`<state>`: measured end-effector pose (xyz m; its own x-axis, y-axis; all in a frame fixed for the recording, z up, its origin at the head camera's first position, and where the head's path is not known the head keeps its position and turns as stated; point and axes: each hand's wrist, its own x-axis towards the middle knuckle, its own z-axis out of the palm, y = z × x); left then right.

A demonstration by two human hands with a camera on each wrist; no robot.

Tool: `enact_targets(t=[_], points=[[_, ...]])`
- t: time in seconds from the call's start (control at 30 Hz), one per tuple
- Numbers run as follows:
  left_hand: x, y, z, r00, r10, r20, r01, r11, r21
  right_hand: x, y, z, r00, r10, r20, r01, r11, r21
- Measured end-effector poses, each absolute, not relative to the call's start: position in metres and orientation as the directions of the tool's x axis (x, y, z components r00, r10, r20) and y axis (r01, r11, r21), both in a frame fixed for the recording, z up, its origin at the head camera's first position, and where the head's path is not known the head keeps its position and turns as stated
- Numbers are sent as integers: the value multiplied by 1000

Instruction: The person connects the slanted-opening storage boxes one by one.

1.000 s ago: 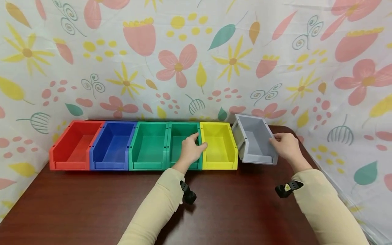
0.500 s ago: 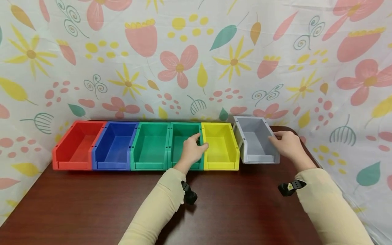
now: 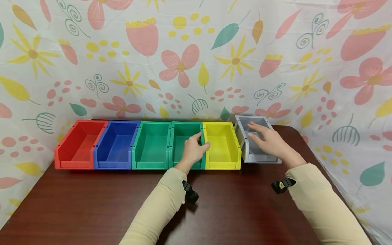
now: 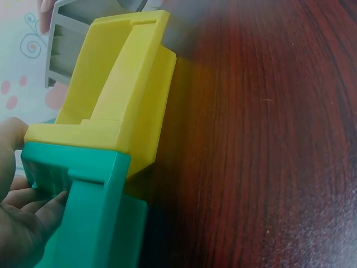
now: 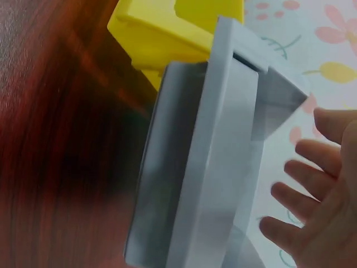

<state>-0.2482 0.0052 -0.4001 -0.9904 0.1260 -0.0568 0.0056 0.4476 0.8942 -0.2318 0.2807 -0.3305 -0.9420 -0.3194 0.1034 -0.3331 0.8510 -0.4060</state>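
In the head view, my left hand (image 3: 194, 149) is at the wall between the right green bin (image 3: 180, 133) and the yellow bin (image 3: 220, 144). Its fingers reach into the green bin and its thumb lies on the yellow side, pinching the adjoining walls. The grey bin (image 3: 246, 157) stands right of the yellow one, its rim a little higher. Over its opening is my right hand (image 3: 271, 141), fingers spread and holding nothing; the right wrist view shows these fingers apart from the grey bin's front lip (image 5: 217, 156).
Leftward in the same row are a red bin (image 3: 80, 143), a blue bin (image 3: 117, 139) and another green bin (image 3: 152, 144). All sit at the back of a dark wooden table (image 3: 232, 207), before a flower-patterned cloth (image 3: 196, 34).
My right hand has let go of the grey bin's right wall and moved left over its opening. Earlier the grey bin tilted more; now it sits straighter. My left hand has stayed in place.
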Motion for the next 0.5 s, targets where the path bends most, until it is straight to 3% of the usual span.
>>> enact_targets(t=[0.2,0.5], points=[[-248,6,-400,-990,126,-63,-1,438,899,-232,276,-336,-924,-382,26,-352,820,-450],[-248,5,-399,-990,125,-66,-3,449,893,-233,274,-338,-904,-428,8,-381,796,-471]])
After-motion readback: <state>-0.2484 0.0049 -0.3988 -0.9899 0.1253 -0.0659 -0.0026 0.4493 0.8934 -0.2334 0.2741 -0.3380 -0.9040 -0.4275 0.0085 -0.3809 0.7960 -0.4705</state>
